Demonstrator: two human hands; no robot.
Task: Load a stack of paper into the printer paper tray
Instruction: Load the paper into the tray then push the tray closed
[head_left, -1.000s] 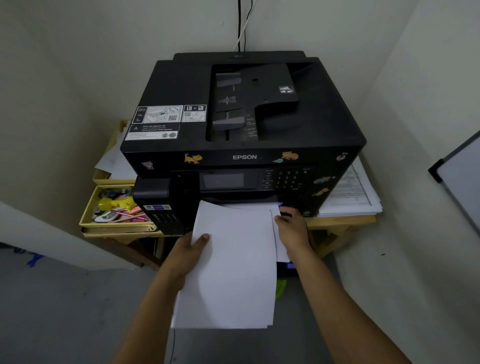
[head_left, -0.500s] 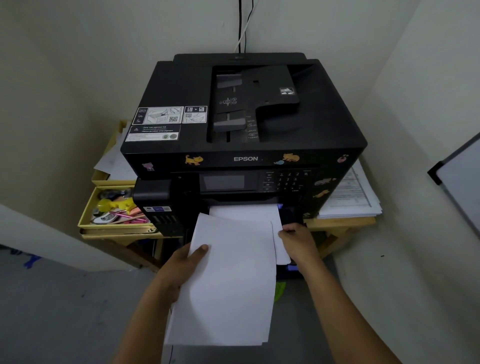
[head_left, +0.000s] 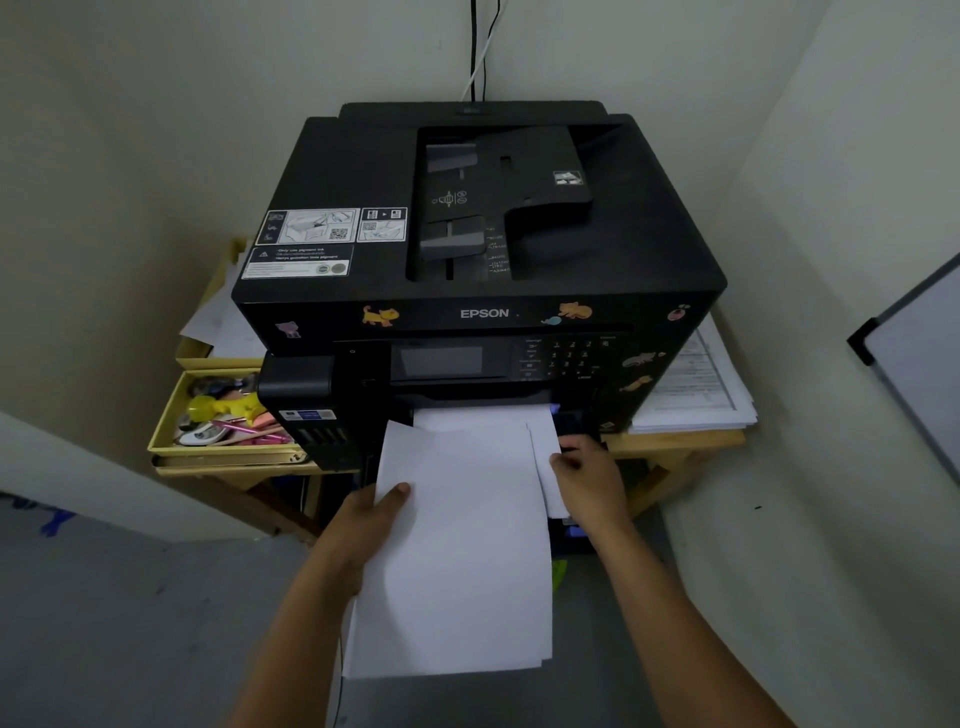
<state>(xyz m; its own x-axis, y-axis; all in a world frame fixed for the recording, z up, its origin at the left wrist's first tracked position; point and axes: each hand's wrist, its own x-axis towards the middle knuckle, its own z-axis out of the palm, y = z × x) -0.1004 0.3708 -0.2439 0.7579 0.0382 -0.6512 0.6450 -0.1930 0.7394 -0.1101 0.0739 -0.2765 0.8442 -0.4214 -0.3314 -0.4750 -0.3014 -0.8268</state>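
Left hand (head_left: 363, 530) grips the stack of paper (head_left: 462, 551) at its left edge, thumb on top, holding it in front of the black printer (head_left: 467, 249). Right hand (head_left: 592, 483) rests at the right side of the pulled-out paper tray (head_left: 576, 527), beside the sheets (head_left: 545, 441) lying in it; its finger posture cannot be determined.

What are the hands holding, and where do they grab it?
The left hand holds the stack of paper by its left edge, thumb on top. The right hand is at the right side of the tray; its grip cannot be told.
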